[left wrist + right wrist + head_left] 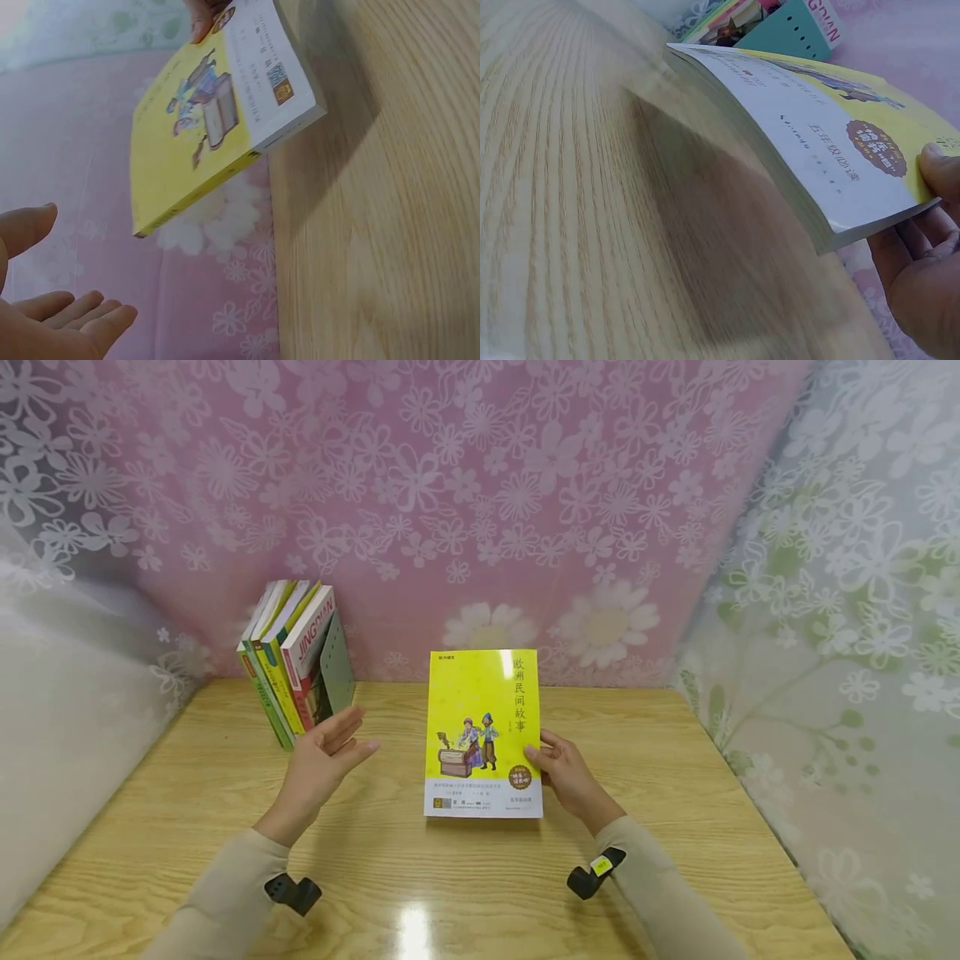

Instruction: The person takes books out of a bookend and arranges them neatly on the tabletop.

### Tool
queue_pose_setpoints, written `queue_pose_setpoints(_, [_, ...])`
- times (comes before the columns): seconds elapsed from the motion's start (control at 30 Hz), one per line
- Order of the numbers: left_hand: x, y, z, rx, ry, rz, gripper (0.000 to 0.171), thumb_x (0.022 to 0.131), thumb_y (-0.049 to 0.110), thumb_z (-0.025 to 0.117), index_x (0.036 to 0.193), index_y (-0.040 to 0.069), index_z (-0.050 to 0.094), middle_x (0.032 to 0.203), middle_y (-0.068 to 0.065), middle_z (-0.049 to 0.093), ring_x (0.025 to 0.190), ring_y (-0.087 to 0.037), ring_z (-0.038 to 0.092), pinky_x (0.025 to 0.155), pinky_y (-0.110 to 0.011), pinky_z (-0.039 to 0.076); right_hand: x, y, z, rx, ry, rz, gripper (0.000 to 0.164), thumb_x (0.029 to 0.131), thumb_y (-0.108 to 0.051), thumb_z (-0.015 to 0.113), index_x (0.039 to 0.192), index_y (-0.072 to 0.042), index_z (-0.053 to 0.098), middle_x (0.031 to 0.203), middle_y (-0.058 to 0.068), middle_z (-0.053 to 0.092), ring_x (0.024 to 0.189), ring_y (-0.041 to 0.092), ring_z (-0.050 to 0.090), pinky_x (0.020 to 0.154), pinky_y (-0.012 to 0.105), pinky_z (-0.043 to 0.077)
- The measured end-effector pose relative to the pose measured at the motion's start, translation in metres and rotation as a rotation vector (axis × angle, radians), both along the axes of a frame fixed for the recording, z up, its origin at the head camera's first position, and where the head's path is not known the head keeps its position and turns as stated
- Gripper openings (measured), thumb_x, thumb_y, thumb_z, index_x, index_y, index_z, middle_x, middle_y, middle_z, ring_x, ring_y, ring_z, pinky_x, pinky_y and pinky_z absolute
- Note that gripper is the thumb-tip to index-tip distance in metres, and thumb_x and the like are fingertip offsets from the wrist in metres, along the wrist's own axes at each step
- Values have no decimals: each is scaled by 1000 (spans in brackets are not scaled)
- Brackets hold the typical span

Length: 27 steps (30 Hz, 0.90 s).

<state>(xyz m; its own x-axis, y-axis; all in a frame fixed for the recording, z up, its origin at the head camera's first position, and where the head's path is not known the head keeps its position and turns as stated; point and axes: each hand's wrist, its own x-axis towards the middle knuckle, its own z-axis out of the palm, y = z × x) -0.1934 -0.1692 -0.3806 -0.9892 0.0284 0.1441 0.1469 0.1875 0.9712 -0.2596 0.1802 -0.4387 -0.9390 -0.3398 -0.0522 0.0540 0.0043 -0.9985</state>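
A yellow book [472, 718] with a white lower band is held above the table by my right hand [566, 772]. The thumb lies on the front cover near its right edge, with the fingers behind, as the right wrist view also shows on the book [832, 142]. My left hand [318, 768] is to the left of the book, apart from it, fingers extended and thumb spread, holding nothing. In the left wrist view the left hand [64, 322] is separated from the book's spine by a gap.
Several books [281, 652] stand upright at the back left of the wooden table [360, 877], against a grey-green bookend [337, 664]. Behind the table hangs a pink flowered cloth [480, 527]. A pale flowered cloth [847, 635] lines the right side.
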Motion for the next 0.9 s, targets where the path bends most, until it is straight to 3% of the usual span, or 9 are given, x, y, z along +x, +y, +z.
queue_pose_setpoints(0.27, [-1, -7, 12, 48, -1, 105, 70, 90, 16, 69, 149, 4, 32, 153, -11, 34, 140, -25, 33, 111, -36, 31, -20, -9, -15, 44, -68, -35, 43, 102, -19, 48, 141, -4, 44, 112, 13, 70, 92, 17, 68, 77, 32, 55])
queue_pose_setpoints(0.53, [-4, -6, 14, 66, 24, 138, 72, 91, 12, 67, 151, 9, 29, 155, -4, 28, 142, -18, 27, 114, -33, 28, -28, -8, -32, 99, -173, -115, 41, 102, -19, 49, 140, -5, 47, 116, 16, 67, 94, 19, 67, 79, 32, 55])
queue_pose_setpoints(0.9, [-7, -8, 14, 80, 68, 173, 71, 90, 11, 68, 150, 11, 31, 155, -5, 29, 143, -18, 26, 115, -35, 26, -39, -13, -40, 219, -216, -143, 41, 100, -24, 52, 136, -4, 50, 112, 14, 68, 91, 17, 65, 75, 29, 54])
